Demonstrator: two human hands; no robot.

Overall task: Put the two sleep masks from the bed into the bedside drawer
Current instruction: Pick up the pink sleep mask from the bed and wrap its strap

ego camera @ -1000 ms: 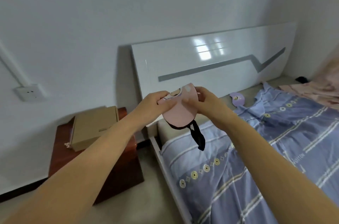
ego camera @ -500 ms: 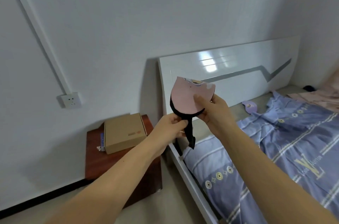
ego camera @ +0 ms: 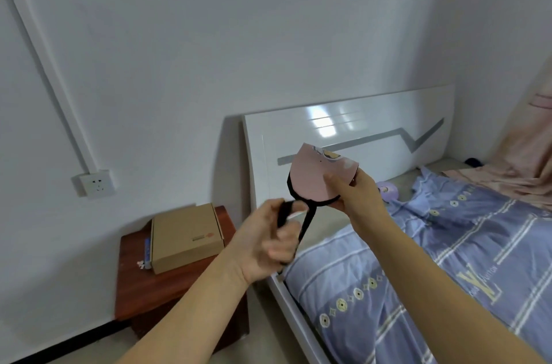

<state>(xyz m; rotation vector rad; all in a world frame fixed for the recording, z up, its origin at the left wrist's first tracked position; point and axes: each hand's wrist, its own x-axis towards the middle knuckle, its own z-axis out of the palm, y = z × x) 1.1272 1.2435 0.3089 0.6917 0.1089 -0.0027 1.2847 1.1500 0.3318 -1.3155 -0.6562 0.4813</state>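
A pink sleep mask (ego camera: 310,178), folded, is held up in front of the headboard by my right hand (ego camera: 357,193), thumb on its face. Its black strap (ego camera: 307,219) hangs down and my left hand (ego camera: 268,239) is closed around the strap's loop, just below and left of the mask. A purple sleep mask (ego camera: 386,194) lies on the bare mattress near the headboard, partly hidden behind my right hand. The red-brown bedside cabinet (ego camera: 143,289) stands left of the bed; its drawer front is not visible from here.
A brown cardboard box (ego camera: 185,236) covers much of the cabinet top, with a small blue item beside it. The white headboard (ego camera: 373,136) backs the bed; a blue patterned quilt (ego camera: 433,268) and pink cloth (ego camera: 519,166) lie on it. A wall socket (ego camera: 97,184) is at left.
The view has swung left and the cabinet sits nearer the centre. My left hand has let go of the mask's edge, dropped lower and taken the black strap. My right hand keeps the mask raised.
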